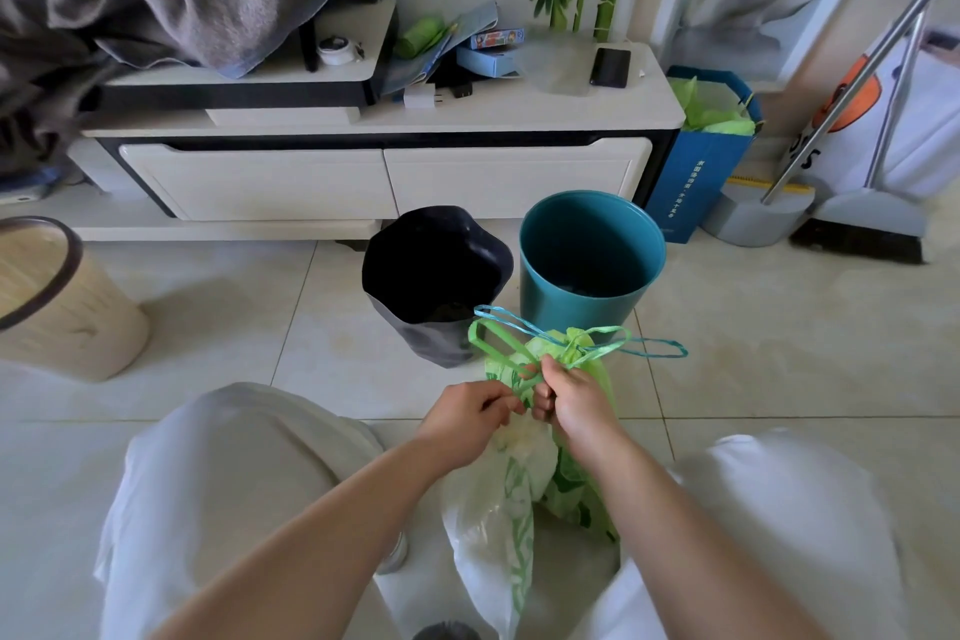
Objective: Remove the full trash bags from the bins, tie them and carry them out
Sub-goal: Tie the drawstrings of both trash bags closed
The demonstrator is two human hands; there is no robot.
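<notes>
A green trash bag (582, 478) stands on the floor between my knees, its neck gathered. A paler, translucent bag (493, 520) leans against it on the left. Green drawstring loops (498, 343) and a thin blue-green string (654, 351) stick out from the top. My left hand (467, 418) pinches a drawstring loop at the bag's neck. My right hand (569, 392) grips the strings right beside it, fingers touching the left hand. Behind the bags stand a teal bin (592, 260), with no liner showing, and an open black bag (436, 276) standing upright.
A woven beige bin (57, 296) stands at the left. A low white TV cabinet (384, 177) runs along the wall. A blue paper bag with green bags inside (701, 161) stands right of it, then a broom and dustpan (852, 203).
</notes>
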